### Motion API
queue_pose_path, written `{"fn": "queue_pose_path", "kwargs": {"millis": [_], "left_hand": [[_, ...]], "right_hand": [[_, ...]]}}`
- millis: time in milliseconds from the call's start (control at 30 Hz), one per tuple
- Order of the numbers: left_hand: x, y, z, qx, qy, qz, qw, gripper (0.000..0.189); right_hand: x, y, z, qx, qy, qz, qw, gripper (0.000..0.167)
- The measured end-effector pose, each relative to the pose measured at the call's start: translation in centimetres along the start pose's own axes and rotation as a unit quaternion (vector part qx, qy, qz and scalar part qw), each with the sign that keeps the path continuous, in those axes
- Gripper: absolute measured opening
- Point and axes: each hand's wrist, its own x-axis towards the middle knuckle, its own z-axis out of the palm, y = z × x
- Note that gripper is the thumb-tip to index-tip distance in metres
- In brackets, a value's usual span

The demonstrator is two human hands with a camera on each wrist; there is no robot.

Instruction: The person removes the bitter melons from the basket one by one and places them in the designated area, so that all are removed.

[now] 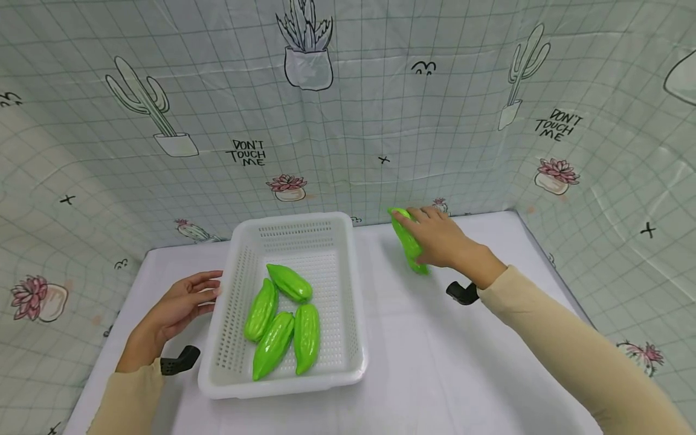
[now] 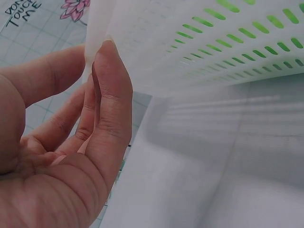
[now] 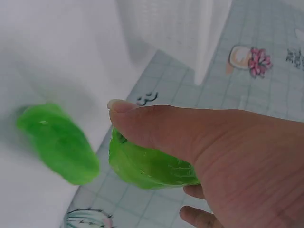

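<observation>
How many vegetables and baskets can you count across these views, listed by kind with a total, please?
Green vegetables: 6 (4 in the white basket; 2 by the right hand, seen as separate pieces in the right wrist view)
White basket: 1
Total: 7

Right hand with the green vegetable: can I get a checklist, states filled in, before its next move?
1. Right hand holding one green vegetable: ok.
2. Basket upright: ok.
3. Bare floor inside it: ok, toward its right side.
4. Four vegetables within its walls: ok.
5. Other loose vegetable inside: not ok, outside it.
6. Left hand firmly gripping the basket: cannot tell; fingertips at its edge.
</observation>
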Motion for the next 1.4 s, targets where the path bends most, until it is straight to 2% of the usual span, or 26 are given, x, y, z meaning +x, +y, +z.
{"fn": "queue_pose_path", "kwargs": {"millis": [267,567,1067,1400], "left_hand": [[-0.1,0.0,-0.1,-0.009,-0.002,0.001,1.0,0.052],[0.0,0.0,-0.1,-0.002,-0.002,0.001,1.0,0.06],[0.0,0.1,0.1,0.004,-0.003,0.001,1.0,0.062],[-0.1,0.1,0.1,0.002,0.0,-0.003,1.0,0.064]], "right_hand": [[-0.9,2.4,1.6,0.021,-0.009,0.033,0.9992,0.109],[-1.7,4.7,3.4,0.048,-0.018,0.069,0.9963,0.109],[-1.9,5.7,5.0,0.054,-0.066,0.101,0.9912,0.106],[-1.6,6.3,5.9,0.064,-0.077,0.102,0.9898,0.104]]}}
